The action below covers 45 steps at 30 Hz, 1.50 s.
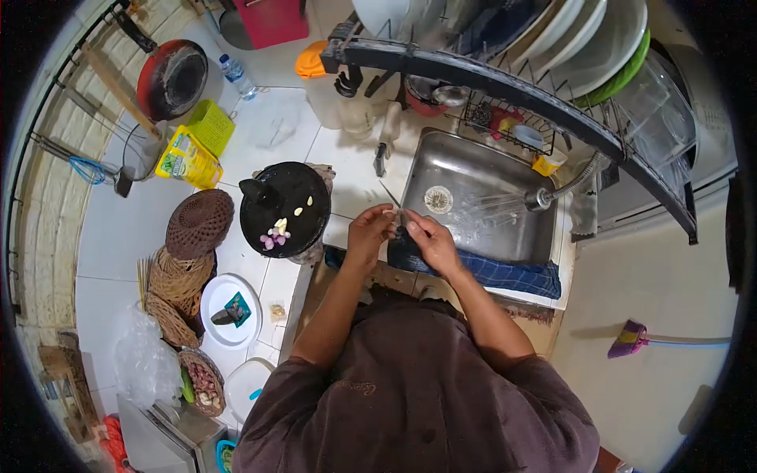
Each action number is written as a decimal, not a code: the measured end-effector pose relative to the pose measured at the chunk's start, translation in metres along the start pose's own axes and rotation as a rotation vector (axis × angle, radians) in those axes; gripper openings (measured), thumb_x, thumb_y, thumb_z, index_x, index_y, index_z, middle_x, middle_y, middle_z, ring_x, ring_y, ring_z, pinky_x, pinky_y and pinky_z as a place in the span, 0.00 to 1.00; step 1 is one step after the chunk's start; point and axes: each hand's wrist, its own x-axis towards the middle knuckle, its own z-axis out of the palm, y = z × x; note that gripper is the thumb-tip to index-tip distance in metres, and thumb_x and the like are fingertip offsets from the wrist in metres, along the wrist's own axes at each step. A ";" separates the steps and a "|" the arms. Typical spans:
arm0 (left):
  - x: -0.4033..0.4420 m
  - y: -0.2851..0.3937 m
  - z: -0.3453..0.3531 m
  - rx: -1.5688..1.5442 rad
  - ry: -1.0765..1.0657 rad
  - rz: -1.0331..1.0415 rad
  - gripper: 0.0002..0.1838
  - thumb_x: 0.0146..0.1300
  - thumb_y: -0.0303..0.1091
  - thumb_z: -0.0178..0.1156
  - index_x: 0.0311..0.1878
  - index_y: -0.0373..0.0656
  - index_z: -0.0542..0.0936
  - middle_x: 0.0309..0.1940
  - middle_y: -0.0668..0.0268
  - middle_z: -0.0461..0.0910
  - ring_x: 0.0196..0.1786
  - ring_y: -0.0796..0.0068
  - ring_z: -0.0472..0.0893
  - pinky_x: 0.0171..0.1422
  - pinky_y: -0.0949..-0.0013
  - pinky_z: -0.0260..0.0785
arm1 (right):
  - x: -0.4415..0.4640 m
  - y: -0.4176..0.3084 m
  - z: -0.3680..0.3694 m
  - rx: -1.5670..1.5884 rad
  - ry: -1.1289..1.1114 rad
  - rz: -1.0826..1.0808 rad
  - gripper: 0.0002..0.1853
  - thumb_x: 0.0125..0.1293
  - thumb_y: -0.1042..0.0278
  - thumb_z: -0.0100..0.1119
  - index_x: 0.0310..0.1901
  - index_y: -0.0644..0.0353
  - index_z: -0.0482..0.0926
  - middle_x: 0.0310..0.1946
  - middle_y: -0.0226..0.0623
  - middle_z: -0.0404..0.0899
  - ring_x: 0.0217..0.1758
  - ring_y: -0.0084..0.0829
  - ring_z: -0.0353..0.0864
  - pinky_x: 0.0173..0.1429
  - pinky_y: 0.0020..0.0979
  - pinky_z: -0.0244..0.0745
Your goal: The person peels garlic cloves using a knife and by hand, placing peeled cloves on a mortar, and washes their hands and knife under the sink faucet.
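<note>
My right hand (432, 243) is closed on a small knife, its thin blade (388, 191) pointing up and away from me. Close beside it, my left hand (372, 235) pinches a small pale piece at the fingertips, too small to make out for certain. Both hands are nearly touching, in front of the counter edge by the sink. To their left stands a black stone mortar (293, 177) with a stone pestle (257, 192) lying in it. Peeled garlic cloves (298, 211) and pinkish shallots (270, 240) rest inside the mortar.
Water runs from a tap (539, 199) into the steel sink (489, 248). A dish rack (473, 69) overhangs it. A blue checked cloth (505, 272) hangs along the front edge. At left are a white plate (206, 319), a basket of shallots (203, 386) and a yellow pouch (189, 160).
</note>
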 end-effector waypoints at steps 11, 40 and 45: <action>-0.005 0.011 -0.022 0.241 0.049 0.246 0.06 0.60 0.26 0.60 0.38 0.34 0.79 0.30 0.68 0.80 0.31 0.83 0.76 0.36 0.78 0.69 | 0.013 -0.030 0.033 0.033 -0.139 0.038 0.23 0.65 0.65 0.58 0.62 0.56 0.70 0.41 0.26 0.76 0.37 0.16 0.69 0.45 0.19 0.66; 0.000 0.002 -0.029 0.704 0.219 0.689 0.07 0.54 0.25 0.64 0.36 0.37 0.78 0.27 0.64 0.79 0.31 0.79 0.78 0.35 0.73 0.70 | 0.011 -0.061 0.056 0.537 -0.012 0.519 0.21 0.66 0.60 0.57 0.59 0.56 0.74 0.22 0.20 0.66 0.19 0.14 0.60 0.20 0.17 0.53; -0.010 0.008 -0.026 0.796 0.249 0.808 0.07 0.53 0.26 0.63 0.36 0.39 0.79 0.26 0.60 0.75 0.31 0.66 0.78 0.35 0.67 0.69 | 0.011 -0.063 0.052 0.705 -0.050 0.627 0.19 0.67 0.61 0.55 0.58 0.56 0.74 0.24 0.23 0.67 0.18 0.16 0.62 0.18 0.17 0.55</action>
